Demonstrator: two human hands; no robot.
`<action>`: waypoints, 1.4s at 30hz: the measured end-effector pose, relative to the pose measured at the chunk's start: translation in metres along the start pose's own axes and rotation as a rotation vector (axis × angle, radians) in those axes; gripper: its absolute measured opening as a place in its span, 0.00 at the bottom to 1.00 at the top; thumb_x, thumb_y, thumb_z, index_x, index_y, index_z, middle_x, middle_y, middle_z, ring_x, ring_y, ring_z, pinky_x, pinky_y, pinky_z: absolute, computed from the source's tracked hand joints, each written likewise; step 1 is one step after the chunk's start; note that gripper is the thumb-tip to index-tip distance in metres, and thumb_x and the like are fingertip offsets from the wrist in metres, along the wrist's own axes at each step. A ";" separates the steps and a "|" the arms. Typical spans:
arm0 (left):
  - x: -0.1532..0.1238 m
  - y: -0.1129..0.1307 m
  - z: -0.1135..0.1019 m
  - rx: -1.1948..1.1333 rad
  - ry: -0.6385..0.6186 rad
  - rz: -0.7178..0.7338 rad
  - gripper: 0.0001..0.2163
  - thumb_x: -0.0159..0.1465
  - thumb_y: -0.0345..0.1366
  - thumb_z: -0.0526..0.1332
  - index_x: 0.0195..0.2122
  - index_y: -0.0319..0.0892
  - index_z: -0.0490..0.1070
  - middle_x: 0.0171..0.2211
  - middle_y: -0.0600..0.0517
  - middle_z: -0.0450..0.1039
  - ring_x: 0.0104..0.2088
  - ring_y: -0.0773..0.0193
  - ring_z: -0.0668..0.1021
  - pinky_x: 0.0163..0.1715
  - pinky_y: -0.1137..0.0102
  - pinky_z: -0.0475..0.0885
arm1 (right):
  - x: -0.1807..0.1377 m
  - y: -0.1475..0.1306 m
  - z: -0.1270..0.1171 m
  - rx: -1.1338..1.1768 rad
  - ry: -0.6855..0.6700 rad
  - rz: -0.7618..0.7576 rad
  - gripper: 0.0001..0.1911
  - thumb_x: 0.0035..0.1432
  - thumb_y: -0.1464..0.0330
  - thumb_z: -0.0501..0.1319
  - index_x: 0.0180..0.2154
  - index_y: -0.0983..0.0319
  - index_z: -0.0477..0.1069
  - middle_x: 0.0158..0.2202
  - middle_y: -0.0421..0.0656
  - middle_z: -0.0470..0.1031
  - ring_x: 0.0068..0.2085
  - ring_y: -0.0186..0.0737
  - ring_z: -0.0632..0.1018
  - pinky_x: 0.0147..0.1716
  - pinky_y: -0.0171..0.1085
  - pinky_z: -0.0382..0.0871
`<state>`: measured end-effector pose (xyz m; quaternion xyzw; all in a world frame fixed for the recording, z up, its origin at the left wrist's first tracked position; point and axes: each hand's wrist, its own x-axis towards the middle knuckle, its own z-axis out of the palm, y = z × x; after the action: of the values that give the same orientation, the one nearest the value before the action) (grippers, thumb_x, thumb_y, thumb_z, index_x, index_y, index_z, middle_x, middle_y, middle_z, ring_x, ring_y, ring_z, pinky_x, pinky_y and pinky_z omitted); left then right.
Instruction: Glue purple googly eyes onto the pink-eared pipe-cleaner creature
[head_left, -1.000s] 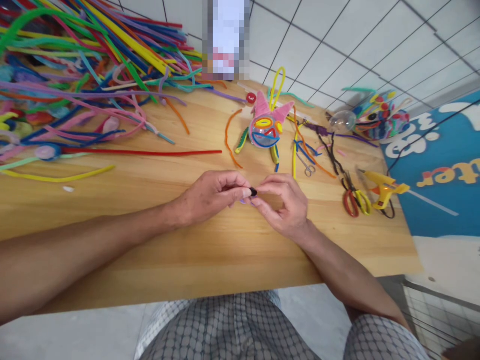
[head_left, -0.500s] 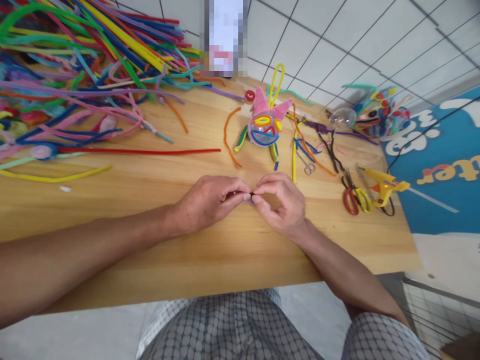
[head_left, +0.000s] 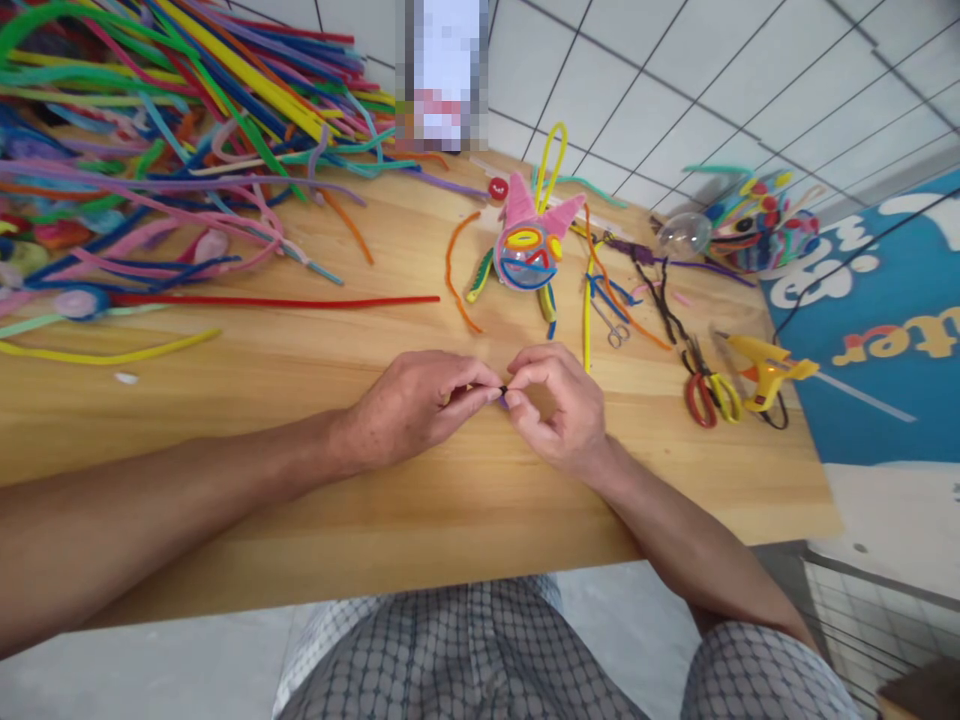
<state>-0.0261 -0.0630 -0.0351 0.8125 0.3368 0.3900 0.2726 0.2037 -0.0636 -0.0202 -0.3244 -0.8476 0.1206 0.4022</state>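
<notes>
My left hand (head_left: 416, 408) and my right hand (head_left: 564, 405) meet fingertip to fingertip over the table. Both pinch a tiny black and purple piece (head_left: 504, 391) between thumb and forefinger; most of it is hidden by the fingers, and its kind is too small to make out. Just beyond them sits a clear ball figure (head_left: 530, 265) with pink pipe-cleaner ears, a yellow loop on top, yellow eyes and a blue mouth. A yellow pipe cleaner (head_left: 587, 320) lies near my right hand, and an orange pipe cleaner (head_left: 454, 270) curves left of the figure.
Loose pipe cleaners (head_left: 247, 130) heap at the left, with a red pipe cleaner (head_left: 300, 300) nearer. At the right are small scissors (head_left: 617, 335), red-and-yellow-handled scissors (head_left: 700, 398), a yellow glue gun (head_left: 769, 368), a clear ball (head_left: 684, 236) and a colourful decorated object (head_left: 765, 225).
Almost nothing differs. Both hands keep their pinch on the tiny piece, my right fingers shifting very slightly; the whole view has moved a little.
</notes>
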 end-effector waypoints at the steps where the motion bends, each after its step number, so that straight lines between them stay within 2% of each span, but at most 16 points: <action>1: 0.000 0.000 0.000 0.000 -0.002 -0.001 0.08 0.76 0.35 0.62 0.42 0.44 0.81 0.33 0.52 0.86 0.31 0.65 0.83 0.35 0.72 0.72 | 0.000 0.000 0.000 0.004 0.000 0.003 0.08 0.63 0.75 0.63 0.41 0.56 0.71 0.40 0.43 0.80 0.41 0.43 0.82 0.42 0.43 0.77; 10: 0.000 -0.001 -0.001 -0.002 -0.009 -0.037 0.08 0.76 0.37 0.62 0.42 0.45 0.81 0.33 0.52 0.85 0.32 0.65 0.82 0.35 0.72 0.73 | -0.002 0.002 -0.001 0.029 0.012 0.038 0.06 0.67 0.69 0.65 0.45 0.55 0.71 0.42 0.43 0.81 0.42 0.44 0.82 0.43 0.45 0.78; 17: -0.001 -0.002 0.001 0.021 -0.028 -0.037 0.07 0.76 0.36 0.63 0.42 0.45 0.82 0.32 0.53 0.84 0.32 0.65 0.82 0.38 0.71 0.73 | 0.000 0.001 0.000 -0.012 0.000 -0.015 0.05 0.68 0.71 0.64 0.43 0.56 0.73 0.40 0.43 0.81 0.42 0.44 0.82 0.42 0.45 0.78; 22: 0.000 0.000 0.000 0.024 -0.064 -0.065 0.07 0.76 0.36 0.63 0.42 0.46 0.82 0.33 0.53 0.85 0.33 0.64 0.83 0.39 0.70 0.74 | 0.000 -0.001 0.001 -0.004 -0.039 0.014 0.04 0.68 0.72 0.62 0.41 0.56 0.71 0.39 0.43 0.80 0.40 0.43 0.81 0.41 0.44 0.76; 28: 0.000 0.003 -0.002 0.024 -0.039 -0.056 0.08 0.76 0.37 0.62 0.41 0.46 0.82 0.30 0.53 0.84 0.30 0.64 0.81 0.36 0.70 0.73 | -0.001 -0.001 0.001 0.046 -0.039 0.032 0.06 0.69 0.73 0.62 0.42 0.56 0.70 0.38 0.41 0.78 0.39 0.41 0.80 0.41 0.42 0.76; 34: 0.002 0.003 -0.002 -0.093 -0.002 -0.138 0.07 0.74 0.36 0.63 0.40 0.45 0.81 0.33 0.54 0.85 0.30 0.67 0.80 0.33 0.72 0.71 | -0.001 0.000 -0.001 0.112 -0.017 0.081 0.01 0.72 0.68 0.62 0.45 0.57 0.72 0.39 0.42 0.78 0.41 0.42 0.81 0.42 0.42 0.76; 37: 0.004 0.002 -0.002 -0.159 -0.001 -0.193 0.06 0.72 0.35 0.65 0.39 0.44 0.82 0.33 0.54 0.86 0.29 0.68 0.80 0.32 0.74 0.72 | -0.001 0.000 -0.003 0.126 -0.005 0.126 0.03 0.75 0.66 0.60 0.44 0.57 0.72 0.39 0.43 0.79 0.40 0.41 0.81 0.41 0.42 0.76; 42: 0.005 0.001 -0.001 -0.195 0.021 -0.186 0.06 0.72 0.34 0.66 0.38 0.42 0.82 0.31 0.55 0.84 0.28 0.70 0.79 0.31 0.76 0.71 | -0.001 -0.001 -0.003 0.122 -0.013 0.121 0.02 0.74 0.68 0.61 0.44 0.57 0.71 0.39 0.42 0.77 0.40 0.40 0.80 0.41 0.41 0.75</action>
<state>-0.0241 -0.0600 -0.0316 0.7433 0.3739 0.4026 0.3816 0.2060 -0.0651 -0.0180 -0.3490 -0.8201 0.1982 0.4079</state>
